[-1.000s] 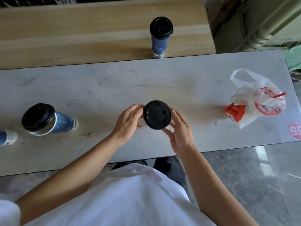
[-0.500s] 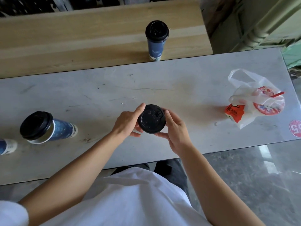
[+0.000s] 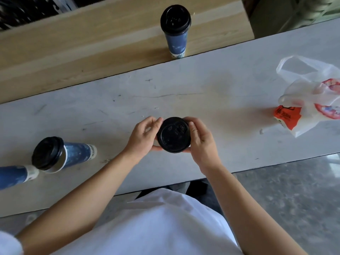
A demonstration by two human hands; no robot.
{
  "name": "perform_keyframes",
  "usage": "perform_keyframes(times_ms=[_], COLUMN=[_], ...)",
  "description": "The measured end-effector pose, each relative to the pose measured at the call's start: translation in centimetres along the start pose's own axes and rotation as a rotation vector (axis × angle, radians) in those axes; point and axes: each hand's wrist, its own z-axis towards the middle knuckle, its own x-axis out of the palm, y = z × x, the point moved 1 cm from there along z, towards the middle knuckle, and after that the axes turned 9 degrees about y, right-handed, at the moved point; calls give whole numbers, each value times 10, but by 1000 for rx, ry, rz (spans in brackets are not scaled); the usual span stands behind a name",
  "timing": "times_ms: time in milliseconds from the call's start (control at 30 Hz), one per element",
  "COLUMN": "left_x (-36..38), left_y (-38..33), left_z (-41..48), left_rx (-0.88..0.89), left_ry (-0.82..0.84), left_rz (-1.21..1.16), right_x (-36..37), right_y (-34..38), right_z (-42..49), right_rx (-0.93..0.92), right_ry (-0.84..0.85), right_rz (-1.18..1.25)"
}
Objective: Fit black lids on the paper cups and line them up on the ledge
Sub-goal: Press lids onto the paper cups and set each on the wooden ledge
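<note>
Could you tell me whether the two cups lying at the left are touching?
Cannot tell. In the head view the lidded cup overlaps the base of the cup at the frame edge, so any gap or contact between them is hidden.

No lettering here can be read for certain. The black lid (image 3: 173, 134) you hold carries raised moulded marks on its top, too small to make out. The orange packet (image 3: 287, 117) inside the white plastic bag (image 3: 311, 100) bears dark printed characters, blurred beyond reading. A round red-rimmed label (image 3: 329, 109) on the same bag shows a coloured print, but its words are unclear. The pale band at the foot of the blue cup (image 3: 175, 34) on the wooden ledge (image 3: 73, 52) has print you cannot decipher.
</note>
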Motion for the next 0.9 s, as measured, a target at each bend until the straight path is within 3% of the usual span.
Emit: perform_keyframes(times_ms=[300,433,567,700,900], left_x=[2,4,14,14,-5], left_y=[-13,-8,-9,-6,6], left_z=[0,0,-1,4,5], left_rx=[53,-31,0,-4,-82], left_ry=[8,14,-53,-162,-134], left_rz=[-6,-149,-123,-220,-394], right_x=[-3,-10,-12,-12,6], right_y=[7,5,3,7,-10], right_z=[6,7,6,10,27], right_rx=[90,197,182,66,15], right_ry=[57,166,334,458,389], right_rz=[26,149,124,-141,-678])
